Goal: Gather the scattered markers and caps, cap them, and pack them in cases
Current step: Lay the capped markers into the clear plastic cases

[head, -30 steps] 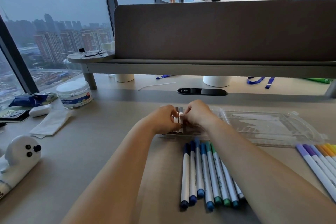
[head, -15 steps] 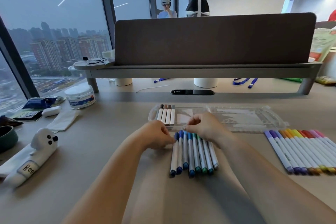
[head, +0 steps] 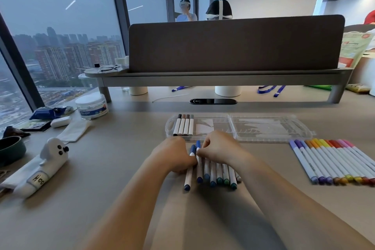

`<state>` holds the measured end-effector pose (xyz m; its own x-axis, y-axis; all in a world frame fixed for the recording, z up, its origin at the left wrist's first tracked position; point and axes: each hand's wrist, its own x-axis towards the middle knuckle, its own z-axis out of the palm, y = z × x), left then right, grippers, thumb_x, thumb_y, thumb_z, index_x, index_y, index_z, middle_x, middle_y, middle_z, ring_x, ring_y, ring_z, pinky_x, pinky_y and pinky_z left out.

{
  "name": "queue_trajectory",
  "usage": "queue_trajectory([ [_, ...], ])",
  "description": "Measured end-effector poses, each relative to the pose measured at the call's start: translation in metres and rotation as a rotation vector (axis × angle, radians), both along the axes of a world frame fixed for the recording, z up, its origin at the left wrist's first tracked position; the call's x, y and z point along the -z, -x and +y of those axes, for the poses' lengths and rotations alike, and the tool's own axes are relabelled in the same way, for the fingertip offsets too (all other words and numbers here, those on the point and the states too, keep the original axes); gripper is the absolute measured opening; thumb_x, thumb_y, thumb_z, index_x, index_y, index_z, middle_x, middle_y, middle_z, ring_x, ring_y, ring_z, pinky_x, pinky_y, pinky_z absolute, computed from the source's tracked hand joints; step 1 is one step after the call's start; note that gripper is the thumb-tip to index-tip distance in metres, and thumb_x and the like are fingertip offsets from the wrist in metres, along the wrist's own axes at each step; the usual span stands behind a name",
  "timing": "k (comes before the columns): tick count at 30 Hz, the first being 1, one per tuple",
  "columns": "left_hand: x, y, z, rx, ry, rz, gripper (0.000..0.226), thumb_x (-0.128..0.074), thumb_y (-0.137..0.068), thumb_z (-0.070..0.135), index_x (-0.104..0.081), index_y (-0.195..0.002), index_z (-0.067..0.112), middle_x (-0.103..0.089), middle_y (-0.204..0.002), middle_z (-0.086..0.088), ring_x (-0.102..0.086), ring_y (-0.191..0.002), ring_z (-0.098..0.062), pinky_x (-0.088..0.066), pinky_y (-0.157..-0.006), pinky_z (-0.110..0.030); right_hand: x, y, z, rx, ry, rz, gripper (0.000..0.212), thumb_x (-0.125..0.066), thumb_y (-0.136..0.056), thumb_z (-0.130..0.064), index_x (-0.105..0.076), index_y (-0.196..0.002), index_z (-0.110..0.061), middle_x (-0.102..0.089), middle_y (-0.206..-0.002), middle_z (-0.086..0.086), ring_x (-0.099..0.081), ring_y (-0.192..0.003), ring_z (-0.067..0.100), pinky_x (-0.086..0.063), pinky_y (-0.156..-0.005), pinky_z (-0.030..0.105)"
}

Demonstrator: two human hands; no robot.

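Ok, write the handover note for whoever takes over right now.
Left grip holds the leftmost blue-green markers on the table; right grip pinches one near its top.
Done: brown markers lie in the open case, left end.
Left: pack the blue-green set, then the rainbow markers at right. All look capped; no loose caps in view.

On the surface [head: 121, 158], the left hand [head: 174, 156] grips the outermost marker [head: 188, 177] of a blue-and-green row [head: 221, 174]; the right hand [head: 219, 148] pinches the neighbouring marker [head: 199, 169] near its cap. Just beyond, an open clear case [head: 263, 128] holds four brown and grey markers [head: 183, 127].
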<state>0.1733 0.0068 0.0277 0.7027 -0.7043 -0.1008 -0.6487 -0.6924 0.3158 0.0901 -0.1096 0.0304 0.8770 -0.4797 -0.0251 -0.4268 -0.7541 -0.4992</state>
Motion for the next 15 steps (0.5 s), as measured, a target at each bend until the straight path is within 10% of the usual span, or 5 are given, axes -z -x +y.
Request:
queue_trajectory([
  [15,-0.0083,0.0048,0.0056,0.047,0.002,0.011,0.035,-0.063,-0.081,0.040,-0.059,-0.060,0.011,-0.063,-0.062,-0.003,-0.058,-0.062,-0.017,-0.055,-0.071,-0.031,-0.0039,-0.0075,0.0036,0.046,0.155,0.041,0.036,-0.067,-0.079,-0.044,-0.045,-0.067,-0.018,-0.049,-0.066,-0.001,-0.049,-0.063,0.015,-0.029,-0.049,0.026],
])
